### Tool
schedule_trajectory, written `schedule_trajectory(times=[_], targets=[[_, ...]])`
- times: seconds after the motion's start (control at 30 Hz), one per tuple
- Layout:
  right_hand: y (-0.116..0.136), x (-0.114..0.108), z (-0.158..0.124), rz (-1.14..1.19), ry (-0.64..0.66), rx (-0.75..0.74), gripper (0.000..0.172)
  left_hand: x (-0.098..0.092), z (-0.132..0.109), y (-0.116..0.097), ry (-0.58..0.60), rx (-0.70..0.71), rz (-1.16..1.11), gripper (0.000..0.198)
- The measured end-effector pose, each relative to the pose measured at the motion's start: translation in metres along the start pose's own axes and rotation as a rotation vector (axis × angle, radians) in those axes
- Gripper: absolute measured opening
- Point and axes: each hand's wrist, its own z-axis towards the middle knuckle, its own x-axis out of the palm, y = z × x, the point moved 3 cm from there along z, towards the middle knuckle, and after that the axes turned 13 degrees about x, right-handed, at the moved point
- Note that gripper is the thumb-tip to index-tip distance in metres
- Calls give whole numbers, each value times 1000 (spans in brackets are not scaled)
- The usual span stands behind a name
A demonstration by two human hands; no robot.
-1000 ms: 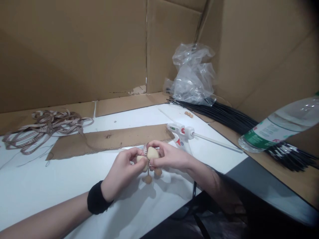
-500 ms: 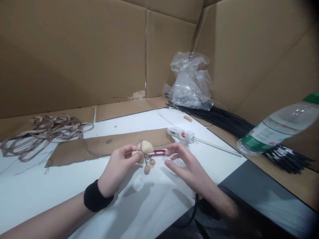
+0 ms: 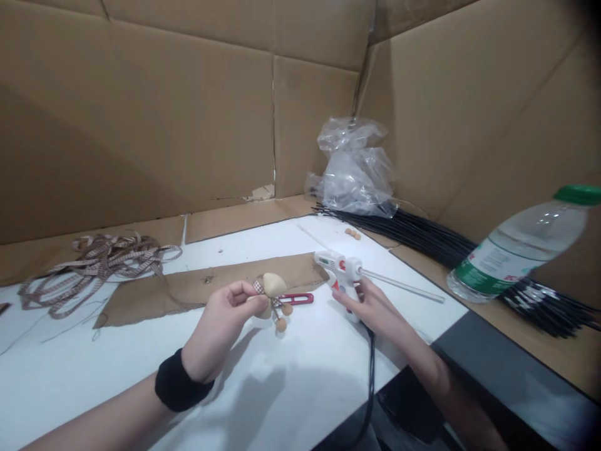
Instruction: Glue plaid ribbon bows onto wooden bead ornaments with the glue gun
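My left hand (image 3: 232,310), with a black band at the wrist, pinches a small cream bow-like ornament (image 3: 273,285). Checked ribbon shows at its middle, and round tan beads (image 3: 280,324) dangle from it on short strings. Behind the ornament lies a red-handled tool (image 3: 300,299) with a slot in its handle; its other end is hidden. My right hand (image 3: 375,307) is closed round the handle of a white hot glue gun (image 3: 345,275). A clear glue stick (image 3: 404,286) sticks out of the gun's back, and a black cord (image 3: 372,363) hangs from the handle.
A cardboard strip (image 3: 154,294) lies across the white tabletop (image 3: 188,388). Checked ribbon (image 3: 107,263) is heaped at left. Several tan beads (image 3: 353,233), a plastic bag (image 3: 354,175) and black rods (image 3: 422,232) lie farther back. A tilted water bottle (image 3: 516,250) rests on the rods at right.
My right hand has moved right from beside the red-handled tool and taken hold of the glue gun. My left hand still holds the ornament. The view has tilted up slightly.
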Motion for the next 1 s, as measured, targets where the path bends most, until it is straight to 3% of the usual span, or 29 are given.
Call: schedule_trajectory(times=[0.17,0.3,0.43,0.57,0.83,1.0], targets=[[4,-3,-7,-14,-110,-62,29,-1,-2,-3,-38,26,-9,13],[1,-13,-36,-1,-156,-74,36,-1,-1,-3,-43,16,-39,13],[-3,-10,-68,10,-3,-117,39,-1,0,0,-27,7,-63,13],[-12,3,-83,-95,168,-67,42,-1,-3,-1,-24,-4,-77,12],[20,8,-90,-33,239,-222,39,1,-6,-6,-35,-28,-106,15],[25,9,-87,-32,283,-237,32,1,-7,-6,-23,-39,-122,14]])
